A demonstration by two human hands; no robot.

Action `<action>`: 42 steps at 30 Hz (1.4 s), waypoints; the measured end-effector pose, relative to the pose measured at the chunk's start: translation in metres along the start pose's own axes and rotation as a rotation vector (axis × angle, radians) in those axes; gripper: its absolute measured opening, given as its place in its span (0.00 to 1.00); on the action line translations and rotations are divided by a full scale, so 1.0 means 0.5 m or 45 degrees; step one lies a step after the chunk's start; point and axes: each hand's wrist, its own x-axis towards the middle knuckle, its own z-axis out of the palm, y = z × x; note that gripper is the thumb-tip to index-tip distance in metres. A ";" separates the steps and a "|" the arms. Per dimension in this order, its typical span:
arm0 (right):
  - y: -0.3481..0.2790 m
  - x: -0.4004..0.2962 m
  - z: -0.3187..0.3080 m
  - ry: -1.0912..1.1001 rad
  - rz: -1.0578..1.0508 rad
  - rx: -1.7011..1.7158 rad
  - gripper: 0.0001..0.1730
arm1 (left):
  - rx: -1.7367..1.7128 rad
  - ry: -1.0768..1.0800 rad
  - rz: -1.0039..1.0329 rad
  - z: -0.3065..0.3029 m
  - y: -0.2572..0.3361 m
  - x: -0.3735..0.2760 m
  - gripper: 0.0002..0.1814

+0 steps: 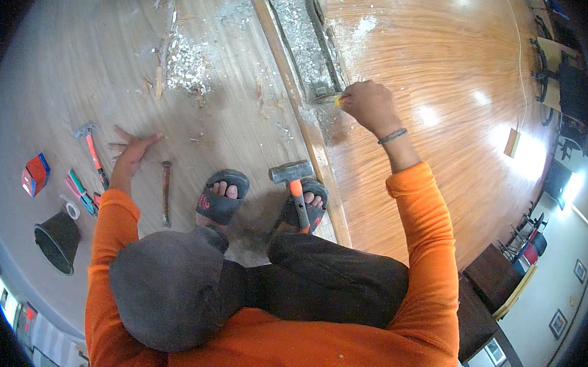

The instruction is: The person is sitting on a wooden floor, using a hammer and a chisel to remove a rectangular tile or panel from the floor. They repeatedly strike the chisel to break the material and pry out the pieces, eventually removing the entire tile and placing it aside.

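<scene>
My right hand (370,106) is closed on a small tool with a yellow and red handle (338,101), whose thin end reaches to the near end of a rubble-filled trench (302,43) cut in the floor. The tool's exact kind cannot be told. My left hand (135,148) hovers over or rests on the grey floor with spread fingers, holding nothing visible. Just right of it lies a rusty metal chisel or bar (166,193). A sledgehammer (291,172) with an orange and black handle leans at my right foot. To the left is a claw hammer (93,153).
White rubble (185,66) and a wood strip (159,77) lie on the grey floor. A wooden edging strip (316,149) borders the glossy wood floor. At left are a black bucket (58,242), a tape roll (72,211), gloves or pliers (81,192) and a red-blue box (36,175).
</scene>
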 end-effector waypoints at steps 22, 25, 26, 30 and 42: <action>0.081 0.016 -0.020 -0.234 -0.010 0.313 0.17 | -0.043 -0.057 -0.008 -0.006 0.007 0.000 0.92; 0.047 0.011 -0.032 -0.129 0.008 0.165 0.15 | -0.007 -0.054 -0.037 -0.003 0.010 -0.003 0.91; 0.033 0.012 -0.036 -0.103 0.028 0.138 0.15 | 0.004 -0.056 -0.050 -0.002 0.014 -0.008 0.91; -0.024 0.021 -0.002 0.001 -0.030 -0.244 0.12 | 0.058 -0.059 -0.094 -0.006 0.032 -0.021 0.90; -0.068 0.023 0.013 0.086 -0.132 -0.291 0.09 | 0.111 -0.092 -0.187 -0.017 0.071 -0.054 0.92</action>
